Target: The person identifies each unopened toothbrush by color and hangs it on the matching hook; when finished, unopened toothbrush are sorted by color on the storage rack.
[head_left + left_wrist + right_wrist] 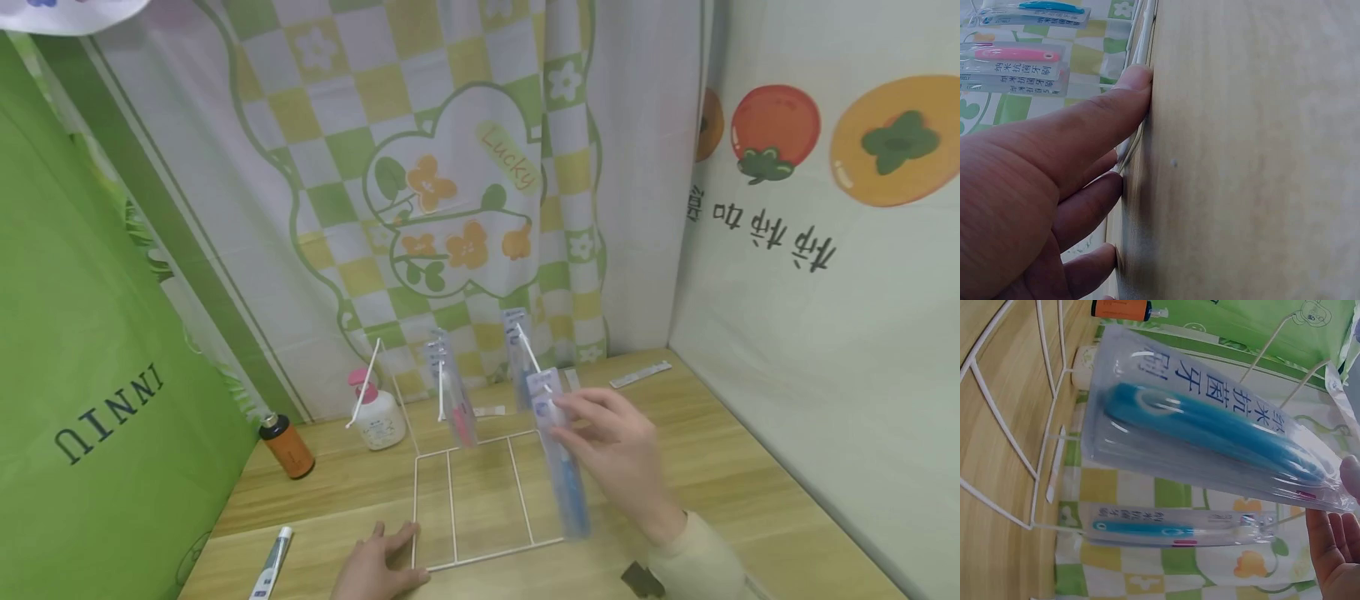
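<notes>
My right hand (618,454) pinches the upper end of a blister-packed blue toothbrush (566,475), beside the tip of a rack prong. That pack hangs long and slanted in the right wrist view, its blue handle showing through clear plastic. The white wire rack (452,508) has its base on the table and several arms reaching up. Another packed blue toothbrush (1147,529) hangs on an arm behind. Packed pink toothbrushes (1016,55) hang on a middle arm. My left hand (375,567) rests at the base's near left corner, thumb and fingertips pressing by the wire.
A white pump bottle with a pink top (378,421) stands behind the rack's left side. Further left are an orange and black bottle (288,450) and a toothpaste tube (272,565). A flat white strip (641,374) lies at the back right. Printed curtains (337,208) hang behind the table.
</notes>
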A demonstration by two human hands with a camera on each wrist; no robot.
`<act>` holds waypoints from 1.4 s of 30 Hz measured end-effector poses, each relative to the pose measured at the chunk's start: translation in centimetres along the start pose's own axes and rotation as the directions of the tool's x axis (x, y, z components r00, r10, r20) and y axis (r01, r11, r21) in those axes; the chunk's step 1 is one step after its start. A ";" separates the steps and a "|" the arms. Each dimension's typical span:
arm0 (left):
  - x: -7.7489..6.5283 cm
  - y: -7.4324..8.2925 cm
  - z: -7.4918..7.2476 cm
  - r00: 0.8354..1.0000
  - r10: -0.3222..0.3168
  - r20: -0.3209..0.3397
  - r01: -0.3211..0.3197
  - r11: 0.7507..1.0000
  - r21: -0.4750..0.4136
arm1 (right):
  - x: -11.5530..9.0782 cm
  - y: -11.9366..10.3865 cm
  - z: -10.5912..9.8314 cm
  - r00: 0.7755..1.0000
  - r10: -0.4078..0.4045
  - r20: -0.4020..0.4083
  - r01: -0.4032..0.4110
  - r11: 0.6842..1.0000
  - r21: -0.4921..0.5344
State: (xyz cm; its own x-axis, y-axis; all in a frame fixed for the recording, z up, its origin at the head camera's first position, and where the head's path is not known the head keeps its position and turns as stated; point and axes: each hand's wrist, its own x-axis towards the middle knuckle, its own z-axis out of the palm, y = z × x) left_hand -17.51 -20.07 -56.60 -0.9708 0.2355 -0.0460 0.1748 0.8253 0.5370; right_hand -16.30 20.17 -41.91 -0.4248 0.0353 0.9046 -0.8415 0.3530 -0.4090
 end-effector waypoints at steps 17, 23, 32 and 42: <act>-0.5 0.1 -0.3 1.000 -0.014 -0.021 0.014 1.000 -0.004 | 2.6 6.1 4.5 0.981 0.192 0.009 -0.191 0.979 -0.073; -0.4 0.1 -0.1 0.999 -0.027 -0.030 0.026 1.000 -0.012 | 3.4 7.6 5.3 0.984 0.177 -0.005 -0.175 0.970 -0.167; 0.3 0.4 0.5 0.999 -0.020 -0.034 0.019 1.000 -0.012 | 4.0 9.1 5.5 0.986 0.164 -0.022 -0.165 0.968 -0.190; 0.2 0.7 0.2 0.998 -0.005 -0.055 0.005 1.000 -0.003 | 4.2 10.0 6.0 0.989 0.141 -0.053 -0.148 0.972 -0.180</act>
State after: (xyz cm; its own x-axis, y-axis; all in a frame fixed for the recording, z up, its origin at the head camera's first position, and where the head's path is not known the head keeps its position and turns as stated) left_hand -17.57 -19.39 -56.40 -0.9792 0.2031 -0.0025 0.1697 0.8250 0.5391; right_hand -28.48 18.19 -42.92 -0.5207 0.1338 0.8432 -0.6954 0.5065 -0.5098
